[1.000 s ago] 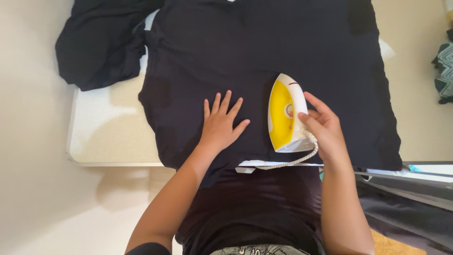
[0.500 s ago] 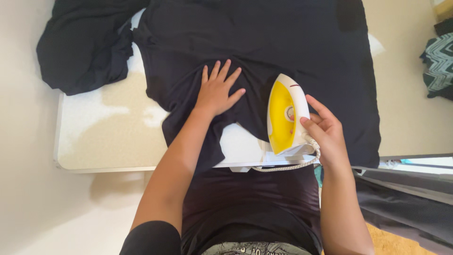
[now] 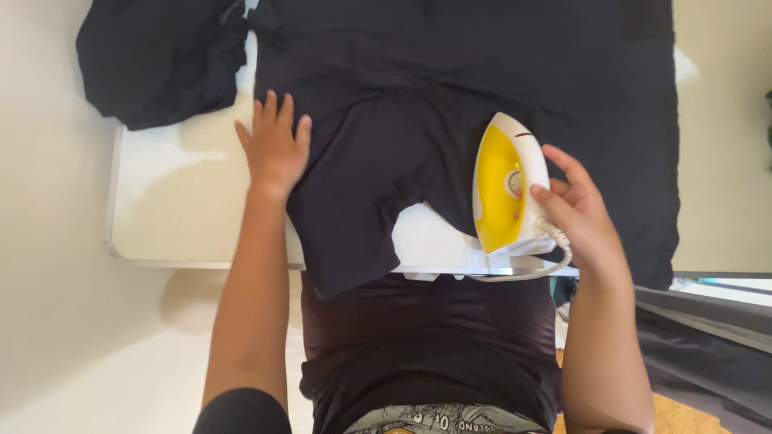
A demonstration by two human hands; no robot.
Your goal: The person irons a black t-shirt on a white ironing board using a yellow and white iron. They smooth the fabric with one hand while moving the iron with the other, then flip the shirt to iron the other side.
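Left hand: the left hand (image 3: 274, 148) lies flat and open, fingers spread, at the left edge of the dark garment (image 3: 450, 104), half on cloth and half on the bare table (image 3: 181, 209). It grips nothing.
Right hand: the right hand (image 3: 581, 213) is curled around the handle of the yellow and white iron (image 3: 508, 186), right of centre in the frame.
Change: a moment ago the left hand pressed the cloth just beside the iron; it has since slid up and to the left, well apart from the iron. The lower hem has bunched, baring a white patch of table just left of the iron's heel.
Meaning: as a judgement, the cloth is being shifted and smoothed, not pressed; the iron has barely moved.
Iron: its sole rests on the garment, heel near the table's front edge.
Cord: a pale cord (image 3: 527, 273) loops from the heel along that edge.
Other cloth: a second dark bundle (image 3: 157, 60) sits at the upper left.
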